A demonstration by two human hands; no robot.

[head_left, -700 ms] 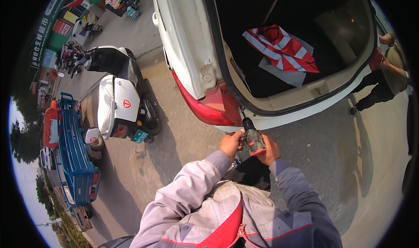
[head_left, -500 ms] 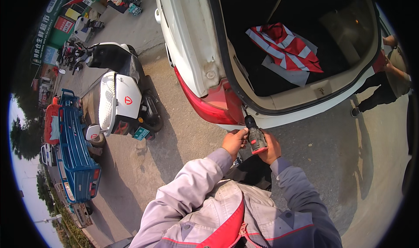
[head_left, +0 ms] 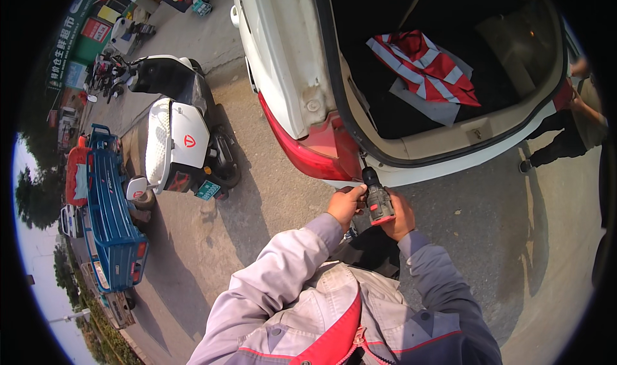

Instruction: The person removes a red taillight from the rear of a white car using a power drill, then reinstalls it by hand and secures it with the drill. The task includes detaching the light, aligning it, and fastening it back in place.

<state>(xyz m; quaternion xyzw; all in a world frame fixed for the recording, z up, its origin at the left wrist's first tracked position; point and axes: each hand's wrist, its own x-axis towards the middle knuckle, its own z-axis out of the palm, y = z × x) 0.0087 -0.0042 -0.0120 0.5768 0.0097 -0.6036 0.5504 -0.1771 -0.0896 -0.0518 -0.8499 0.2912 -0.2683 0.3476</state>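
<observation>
My right hand [head_left: 402, 216] is wrapped round a grey-and-black cordless drill with red parts [head_left: 379, 205]. The drill's black chuck points away from me, and a thin bit reaches to the inner lower corner of the red tail light [head_left: 310, 153]. Whether the bit sits on a screw is too small to tell. My left hand [head_left: 345, 205] is curled closed, its thumb and forefinger against the drill's left side near the chuck. What else these fingers hold, if anything, is hidden. The tail light is on the rear corner of a white car [head_left: 292, 76].
The car's boot stands open, with a red-and-silver reflective cloth [head_left: 427, 69] on its dark floor. A white scooter [head_left: 186, 140] and a blue cargo tricycle [head_left: 114, 217] stand to the left. Another person [head_left: 572, 124] is at the car's right rear corner.
The car and scooter have shifted slightly in the picture as the view moved. Both hands and the drill keep nearly the same place at the tail light's corner.
</observation>
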